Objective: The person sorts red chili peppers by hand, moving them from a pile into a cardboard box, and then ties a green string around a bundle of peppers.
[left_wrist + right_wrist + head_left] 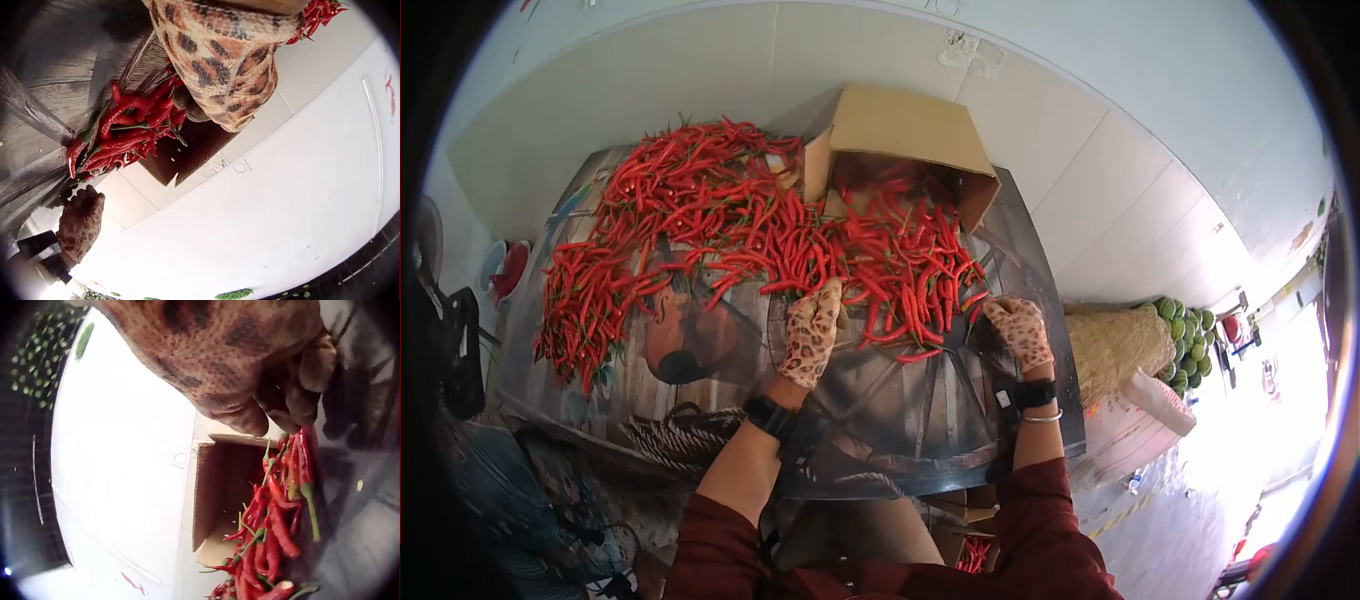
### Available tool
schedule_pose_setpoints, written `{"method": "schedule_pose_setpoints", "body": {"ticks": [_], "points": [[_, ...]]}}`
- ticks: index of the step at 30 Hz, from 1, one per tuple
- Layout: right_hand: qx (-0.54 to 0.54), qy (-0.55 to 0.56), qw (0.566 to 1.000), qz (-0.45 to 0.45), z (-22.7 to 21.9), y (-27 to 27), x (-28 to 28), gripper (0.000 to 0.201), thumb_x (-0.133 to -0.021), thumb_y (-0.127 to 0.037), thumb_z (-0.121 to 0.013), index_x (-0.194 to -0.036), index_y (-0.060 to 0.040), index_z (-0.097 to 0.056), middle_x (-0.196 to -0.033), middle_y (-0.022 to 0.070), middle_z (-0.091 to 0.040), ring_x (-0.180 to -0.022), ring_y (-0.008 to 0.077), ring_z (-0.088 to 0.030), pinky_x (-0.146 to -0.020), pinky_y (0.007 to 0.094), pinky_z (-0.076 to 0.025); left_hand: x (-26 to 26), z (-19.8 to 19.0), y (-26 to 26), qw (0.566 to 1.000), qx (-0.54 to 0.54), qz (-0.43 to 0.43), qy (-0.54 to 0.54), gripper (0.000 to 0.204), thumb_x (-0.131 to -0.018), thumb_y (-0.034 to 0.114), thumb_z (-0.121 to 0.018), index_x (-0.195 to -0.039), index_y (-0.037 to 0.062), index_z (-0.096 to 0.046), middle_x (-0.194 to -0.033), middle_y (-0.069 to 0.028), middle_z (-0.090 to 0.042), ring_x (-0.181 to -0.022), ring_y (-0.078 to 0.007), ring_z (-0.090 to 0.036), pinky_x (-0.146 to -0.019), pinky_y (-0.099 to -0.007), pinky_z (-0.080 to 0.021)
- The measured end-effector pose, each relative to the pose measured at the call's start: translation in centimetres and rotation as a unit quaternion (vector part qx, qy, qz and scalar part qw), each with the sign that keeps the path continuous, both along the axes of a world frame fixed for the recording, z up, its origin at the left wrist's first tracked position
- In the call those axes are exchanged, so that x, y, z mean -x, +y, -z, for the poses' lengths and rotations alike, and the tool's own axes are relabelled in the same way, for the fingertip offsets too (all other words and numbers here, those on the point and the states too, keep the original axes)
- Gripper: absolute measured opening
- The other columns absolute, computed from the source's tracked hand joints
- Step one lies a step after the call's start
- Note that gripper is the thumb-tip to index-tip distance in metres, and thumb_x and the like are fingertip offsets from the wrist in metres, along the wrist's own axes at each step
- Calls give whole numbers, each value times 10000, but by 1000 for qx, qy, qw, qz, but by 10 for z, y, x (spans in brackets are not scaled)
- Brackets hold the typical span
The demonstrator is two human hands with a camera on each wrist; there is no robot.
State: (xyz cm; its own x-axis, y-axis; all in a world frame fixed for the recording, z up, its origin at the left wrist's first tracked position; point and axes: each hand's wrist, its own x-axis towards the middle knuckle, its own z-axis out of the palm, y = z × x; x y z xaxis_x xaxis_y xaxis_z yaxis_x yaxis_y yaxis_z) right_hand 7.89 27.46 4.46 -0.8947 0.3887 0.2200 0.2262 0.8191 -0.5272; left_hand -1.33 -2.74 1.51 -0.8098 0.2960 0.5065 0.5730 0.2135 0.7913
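Both hands wear leopard-print gloves. In the head view the left hand [811, 337] is at the near edge of a spread of red chili peppers [800, 245]; its fingers are bent toward them. The left wrist view shows the back of its glove [219, 62] hiding most of the fingers, with peppers [140, 119] beside them. To the right of the pile, the right hand [1021, 335] hovers low with loosely curled fingers, and no pepper shows in its grasp. Peppers [275, 525] lie just past its fingertips in the right wrist view.
A cardboard box [915, 120] lies on its side at the back, its opening toward the peppers. The patterned table [910, 410] shows in front. Sacks [1115, 345] and round green produce [1190, 345] stand at the right, against a pale wall [700, 70].
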Motion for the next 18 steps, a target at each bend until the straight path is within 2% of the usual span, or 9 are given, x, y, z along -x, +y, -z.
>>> {"method": "schedule_pose_setpoints", "body": {"ticks": [1, 3, 5, 8, 10, 13, 14, 16, 18], "points": [[2, 2, 1000, 3, -2, -3, 2, 206, -832, -173, -609, -950, -16, -668, -780, 142, -670, -735, 283, -638, -702, 319, -490, -2, -6, 0, 994, -28, 21, -102, 363, -983, 212, -416, -719, -10, -532, -669, -77, -555, -578, -179, -507, -567, -329, -414], [77, -5, 997, 13, -6, -6, 4, 226, -800, -141, -612, -1002, -54, -665, -882, 167, -657, -836, 358, -620, -755, 348, -491, 1, -2, 3, 996, -21, 14, -80, 405, -988, 241, -401, -692, -6, -527, -651, -76, -545, -573, -178, -505, -564, -331, -413], [32, 29, 999, -28, -7, -3, 5, 263, -769, -115, -617, -1022, -48, -649, -888, 153, -637, -837, 332, -612, -742, 349, -487, 2, -2, 4, 998, -17, 1, -61, 447, -993, 270, -387, -665, -2, -522, -634, -76, -536, -568, -176, -503, -560, -333, -411], [-51, 26, 994, -93, -8, -6, 4, 312, -721, -73, -611, -1031, -46, -633, -928, 139, -600, -879, 308, -595, -759, 350, -482, 1, -2, 1, 999, 34, -8, -28, 368, -986, 213, -396, -712, 3, -525, -656, -76, -547, -568, -186, -501, -556, -338, -407], [-92, -4, 990, -112, -7, -7, 4, 320, -703, -57, -602, -1021, -51, -633, -963, 138, -583, -919, 311, -585, -789, 350, -482, 6, 6, 0, 991, 117, -20, 65, 139, -933, 91, -445, -885, 17, -553, -642, -58, -544, -557, -172, -533, -546, -289, -460], [-154, 17, 978, -137, -6, -6, 5, 306, -706, -77, -607, -1009, -53, -632, -1003, 145, -582, -939, 321, -579, -834, 374, -476, 4, 7, 3, 989, 74, -43, 125, 119, -915, 64, -456, -927, 18, -566, -649, -62, -547, -572, -171, -539, -545, -294, -461], [-173, -24, 974, -141, -9, -9, 5, 324, -707, -88, -611, -1028, -40, -613, -1029, 153, -576, -944, 325, -583, -821, 379, -480, 5, 10, 2, 988, 74, -44, 129, 119, -915, 64, -456, -927, 18, -566, -649, -62, -547, -572, -171, -539, -545, -294, -461], [-206, -110, 963, -136, -15, -14, 6, 387, -697, -134, -625, -1064, -23, -573, -1024, 170, -586, -951, 334, -588, -814, 399, -480, 7, 19, 1, 986, 149, -39, 63, 168, -928, 61, -459, -990, -27, -587, -835, -117, -597, -725, -215, -585, -632, -311, -481], [-195, -134, 961, -144, -26, -18, 3, 386, -694, -146, -630, -1055, -19, -579, -1000, 177, -599, -946, 337, -590, -811, 402, -480, 8, 18, 2, 991, 101, -28, 80, 136, -914, 61, -461, -952, -4, -575, -756, -95, -578, -669, -201, -569, -601, -306, -467]]}}
